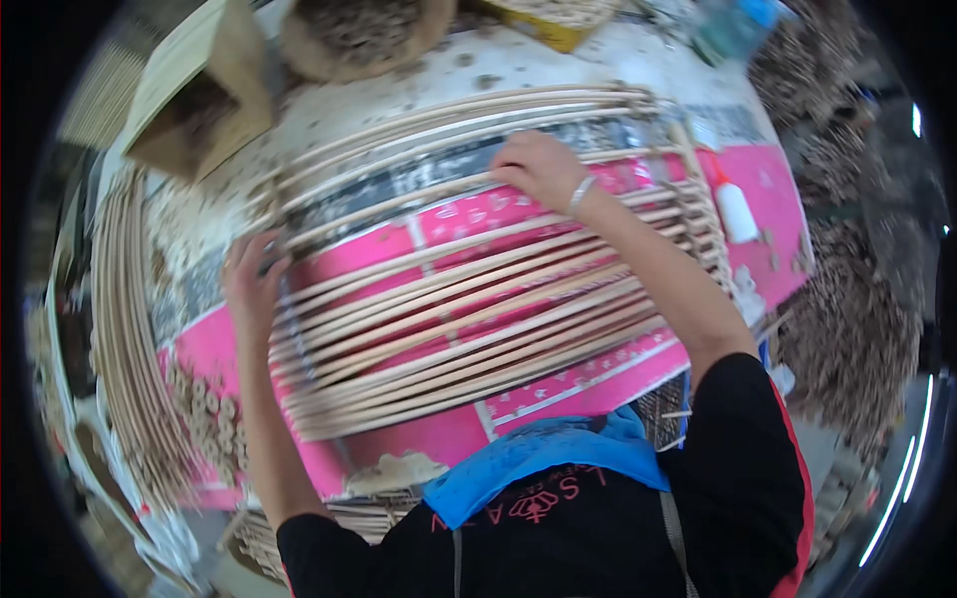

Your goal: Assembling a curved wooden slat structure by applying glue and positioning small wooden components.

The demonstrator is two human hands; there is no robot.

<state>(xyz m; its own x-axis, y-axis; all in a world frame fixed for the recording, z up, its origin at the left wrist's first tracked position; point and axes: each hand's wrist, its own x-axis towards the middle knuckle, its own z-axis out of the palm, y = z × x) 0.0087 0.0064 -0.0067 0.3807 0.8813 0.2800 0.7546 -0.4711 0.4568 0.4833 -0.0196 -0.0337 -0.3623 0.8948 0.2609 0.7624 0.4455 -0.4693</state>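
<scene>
1. Work table with a pink and white covering and a dark band across it [783, 184]: fills the centre of the view.
2. Flat rack of parallel, pale wooden rods joined at both ends [478, 349]: lies across the table in front of the person, its near rods close together, its far rods more widely spaced.
3. Heap of thin brown sticks [842, 329]: beyond the table's right edge.
4. Bundle of long, pale, slender rods [130, 319]: along the table's left side, well apart from the right hand.
5. Open box of pale wood [234, 55]: far left of the table. Just beside it, a round brown bowl [436, 28] holds dark bits.
6. Right hand [538, 167]: forearm reaches diagonally over the rack's right part; palm down, fingers bent and drawn together, tips at one of the far rods. Whether they pinch it cannot be told.
7. Left hand [254, 269]: forearm runs up beside the rack; fingers curled at its far left corner. Blurred; any grip cannot be told.
8. White bottle with a red nozzle [736, 212]: just beyond the rack's right end.
9. Small, round, pale wooden pieces [206, 409]: clustered left of the left forearm.
</scene>
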